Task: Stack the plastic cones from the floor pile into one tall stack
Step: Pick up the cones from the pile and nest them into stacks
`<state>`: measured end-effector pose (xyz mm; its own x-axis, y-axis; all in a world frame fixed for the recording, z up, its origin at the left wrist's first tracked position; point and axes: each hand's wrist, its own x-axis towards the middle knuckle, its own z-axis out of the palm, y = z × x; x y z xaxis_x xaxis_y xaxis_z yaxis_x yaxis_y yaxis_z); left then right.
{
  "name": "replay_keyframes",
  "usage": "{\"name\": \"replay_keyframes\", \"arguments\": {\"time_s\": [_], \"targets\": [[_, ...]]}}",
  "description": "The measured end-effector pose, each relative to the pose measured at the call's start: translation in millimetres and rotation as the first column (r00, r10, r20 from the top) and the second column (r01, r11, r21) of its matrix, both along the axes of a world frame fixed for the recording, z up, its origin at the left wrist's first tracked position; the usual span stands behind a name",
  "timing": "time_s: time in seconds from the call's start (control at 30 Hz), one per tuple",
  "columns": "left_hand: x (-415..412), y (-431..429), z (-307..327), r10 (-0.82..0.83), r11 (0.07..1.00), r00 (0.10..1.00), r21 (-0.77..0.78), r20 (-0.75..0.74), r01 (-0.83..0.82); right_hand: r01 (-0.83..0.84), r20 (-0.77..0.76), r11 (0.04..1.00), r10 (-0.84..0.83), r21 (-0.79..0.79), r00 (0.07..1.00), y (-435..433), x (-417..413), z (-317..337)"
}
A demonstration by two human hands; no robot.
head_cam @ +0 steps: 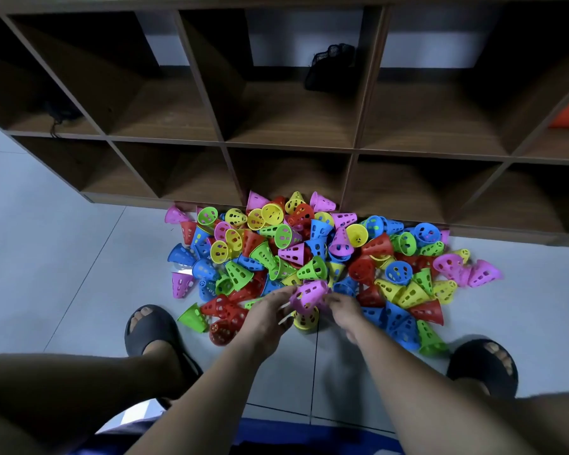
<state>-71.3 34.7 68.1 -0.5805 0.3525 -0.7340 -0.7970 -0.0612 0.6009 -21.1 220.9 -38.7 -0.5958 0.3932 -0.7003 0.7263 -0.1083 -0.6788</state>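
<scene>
A big pile of perforated plastic cones [312, 254] in pink, yellow, green, blue and red lies on the floor against the shelf. A pink cone [309, 295] is held tilted just above a yellow cone [306, 318] that stands at the pile's near edge. My left hand [270, 310] grips the pink cone from the left. My right hand [344, 310] holds it from the right, fingers curled at its rim. Whether the pink cone touches the yellow one is hidden by the hands.
A dark wooden cubby shelf [289, 149] rises right behind the pile; a black mesh bag [330, 67] sits in one cubby. My feet in black slippers [151, 330] [483, 366] flank the pile on the grey tiled floor [63, 274].
</scene>
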Motion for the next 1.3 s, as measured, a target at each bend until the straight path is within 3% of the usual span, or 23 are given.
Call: {"name": "replay_keyframes", "arguments": {"time_s": [0.17,0.3,0.4,0.5,0.63,0.87,1.13,1.3], "targets": [[6.2,12.5,-23.3,0.029,0.997,0.998,-0.074,0.056,-0.025,0.352,-0.05,0.936,-0.351,0.023,0.935,12.8,11.5,23.4],[7.5,15.1,-43.7,0.076,0.99,0.995,-0.127,0.057,-0.068,0.528,-0.058,0.823,-0.55,-0.211,0.833,18.3,9.9,31.6],[7.8,16.0,-49.2,0.089,0.982,0.995,-0.172,0.037,-0.081,0.547,-0.042,0.726,-0.617,-0.417,0.786,18.5,6.4,39.8],[8.4,13.4,-53.6,0.07,0.973,0.997,-0.223,0.017,-0.065,0.489,-0.024,0.693,-0.588,-0.53,0.809,11.0,3.9,45.8],[9.0,8.6,-66.0,0.007,0.968,1.0,-0.251,0.015,-0.003,0.38,-0.003,0.734,-0.462,-0.563,0.887,0.5,8.0,40.8],[11.6,-3.7,-79.9,0.029,0.956,0.999,-0.293,0.039,-0.016,0.224,0.039,0.916,-0.224,-0.332,0.974,-11.2,24.6,19.1],[-7.6,-25.5,-90.5,0.089,0.945,0.996,-0.316,-0.011,-0.088,0.165,0.071,0.962,-0.153,-0.217,0.986,-9.4,25.5,7.3],[-16.4,-30.4,-97.3,0.125,0.947,0.992,-0.293,-0.032,-0.129,0.206,0.085,0.96,-0.193,-0.187,0.977,2.0,19.0,0.2]]}}
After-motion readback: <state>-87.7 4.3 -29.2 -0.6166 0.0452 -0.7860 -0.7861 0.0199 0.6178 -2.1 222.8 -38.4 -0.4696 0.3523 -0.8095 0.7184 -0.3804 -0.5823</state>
